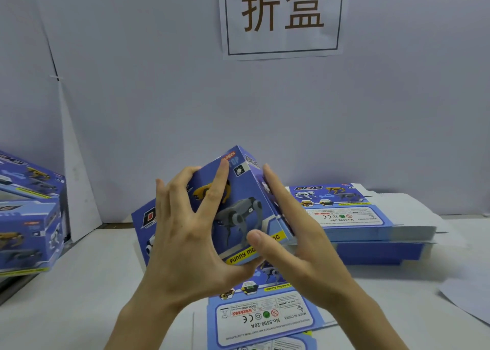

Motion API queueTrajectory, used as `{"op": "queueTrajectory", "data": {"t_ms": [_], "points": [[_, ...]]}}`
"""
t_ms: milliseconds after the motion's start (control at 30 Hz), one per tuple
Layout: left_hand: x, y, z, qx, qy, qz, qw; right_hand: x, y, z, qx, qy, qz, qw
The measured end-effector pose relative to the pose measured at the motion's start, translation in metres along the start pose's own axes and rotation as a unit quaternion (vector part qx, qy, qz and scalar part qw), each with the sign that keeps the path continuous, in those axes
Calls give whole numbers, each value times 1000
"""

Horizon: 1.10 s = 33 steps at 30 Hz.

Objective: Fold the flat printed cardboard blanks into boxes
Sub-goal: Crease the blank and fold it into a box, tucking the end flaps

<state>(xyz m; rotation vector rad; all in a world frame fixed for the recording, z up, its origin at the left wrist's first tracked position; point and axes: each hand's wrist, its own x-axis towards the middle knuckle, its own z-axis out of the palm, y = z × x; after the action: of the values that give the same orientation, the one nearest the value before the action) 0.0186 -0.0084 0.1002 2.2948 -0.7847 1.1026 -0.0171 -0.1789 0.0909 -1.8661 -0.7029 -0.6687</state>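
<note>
Above the table (pixel 79 283), the half-formed box (pixel 238 217) is held tilted between both hands. The left hand (pixel 185 233) grips it, fingers spread over the printed front and thumb under the lower edge, seemingly to steady it. The right hand (pixel 299 238) presses straight fingers flat on the side panel, likely squaring the fold. Flat blanks (pixel 371 217) are stacked at right; folded boxes (pixel 29 217) sit left, their insides hidden.

Wall sign (pixel 282 15) reads 折盒; flat blank (pixel 265 320) reads No.5599-20A.

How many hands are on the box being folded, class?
2. The left hand grips the box across its printed front. The right hand presses flat against its right side, thumb on the front.
</note>
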Motion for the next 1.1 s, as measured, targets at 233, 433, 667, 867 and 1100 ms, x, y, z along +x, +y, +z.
{"op": "queueTrajectory", "data": {"t_ms": [233,433,667,867,1100], "points": [[-3,6,7,-26,21,-19,999,0,-3,11,-94,92,-36,991],[-2,3,10,-21,41,-38,998,0,-5,6,-87,66,81,991],[-1,10,17,-30,51,-104,993,6,5,-2,244,183,211,929],[7,6,14,-470,19,-408,782,4,17,11,316,215,268,884],[11,-33,14,-610,175,-418,650,3,25,-5,199,39,295,934]]}}
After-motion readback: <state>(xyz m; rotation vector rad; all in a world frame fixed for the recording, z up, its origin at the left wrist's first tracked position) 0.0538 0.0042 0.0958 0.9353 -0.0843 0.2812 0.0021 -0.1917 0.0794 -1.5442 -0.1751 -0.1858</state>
